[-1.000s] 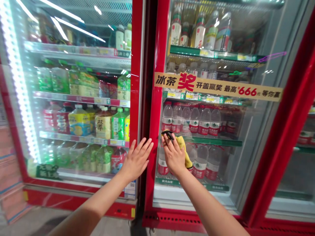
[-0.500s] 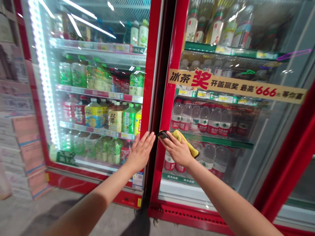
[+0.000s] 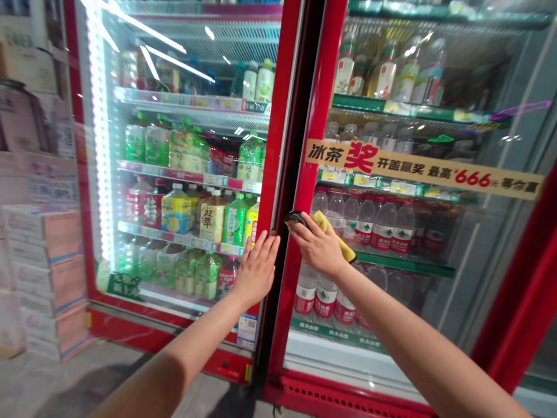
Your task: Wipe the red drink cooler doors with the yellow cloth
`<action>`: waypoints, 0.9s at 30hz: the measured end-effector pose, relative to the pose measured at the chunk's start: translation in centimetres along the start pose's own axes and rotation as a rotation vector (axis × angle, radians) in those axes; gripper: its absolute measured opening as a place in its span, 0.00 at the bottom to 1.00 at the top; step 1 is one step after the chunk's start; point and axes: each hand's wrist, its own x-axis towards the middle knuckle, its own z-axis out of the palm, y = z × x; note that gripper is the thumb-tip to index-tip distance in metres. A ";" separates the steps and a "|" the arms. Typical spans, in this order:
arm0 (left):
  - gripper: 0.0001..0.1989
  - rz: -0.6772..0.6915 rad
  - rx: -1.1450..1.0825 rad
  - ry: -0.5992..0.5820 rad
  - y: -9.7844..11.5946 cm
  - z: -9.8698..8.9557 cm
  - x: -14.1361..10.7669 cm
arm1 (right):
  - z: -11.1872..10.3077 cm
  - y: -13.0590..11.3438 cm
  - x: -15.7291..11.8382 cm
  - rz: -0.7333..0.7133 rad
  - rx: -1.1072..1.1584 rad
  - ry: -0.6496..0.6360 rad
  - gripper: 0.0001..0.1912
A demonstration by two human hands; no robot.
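Note:
My right hand (image 3: 319, 245) presses a folded yellow cloth (image 3: 346, 247) with a dark edge against the red frame of the right fridge door (image 3: 300, 200). Its fingers lie over the cloth, and a dark part of it shows at the fingertips. My left hand (image 3: 257, 268) rests with outstretched fingers on the red frame of the left fridge door (image 3: 278, 145), close to the dark gap between the two fridges. There is nothing in that hand.
Behind the glass, shelves hold drink bottles (image 3: 213, 215) on the left and red-labelled water bottles (image 3: 385, 229) on the right. A printed yellow strip (image 3: 422, 168) crosses the right door. Stacked cartons (image 3: 47, 261) stand at the far left on the grey floor (image 3: 108, 371).
My right hand and the cloth have moved up along the right door's red frame. The left hand stays on the left frame, slightly lower. The view has tilted and shifted a little.

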 end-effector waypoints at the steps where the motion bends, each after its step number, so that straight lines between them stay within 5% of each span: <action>1: 0.37 -0.014 -0.004 0.002 0.1 0.0 0.1 | 0.4 -0.4 -0.6 -0.026 -0.005 -0.001 0.27; 7: 0.38 -0.034 -0.040 0.021 0.7 0.2 -0.2 | 1.3 -0.4 -2.7 -0.353 0.026 -0.088 0.23; 12: 0.39 -0.039 -0.066 0.060 1.2 -0.2 1.5 | -2.5 2.9 2.8 0.019 0.004 0.010 0.29; 15: 0.40 -0.044 -0.069 0.066 1.4 -0.4 1.8 | -2.2 2.0 2.0 0.132 -0.017 0.059 0.29; 17: 0.40 -0.039 -0.064 0.065 1.4 -0.5 1.3 | -0.5 0.4 -1.0 0.072 -0.020 0.020 0.29; 20: 0.39 -0.024 -0.055 0.057 1.3 -0.5 0.5 | 1.8 -1.1 -5.5 -0.251 0.025 -0.087 0.26; 23: 0.39 -0.017 -0.060 0.052 1.5 -0.5 0.7 | 1.4 0.4 -5.5 -0.440 0.052 -0.134 0.23; 27: 0.39 -0.021 -0.085 0.060 2.6 -0.5 2.4 | -2.0 4.0 -0.9 0.024 -0.018 0.001 0.29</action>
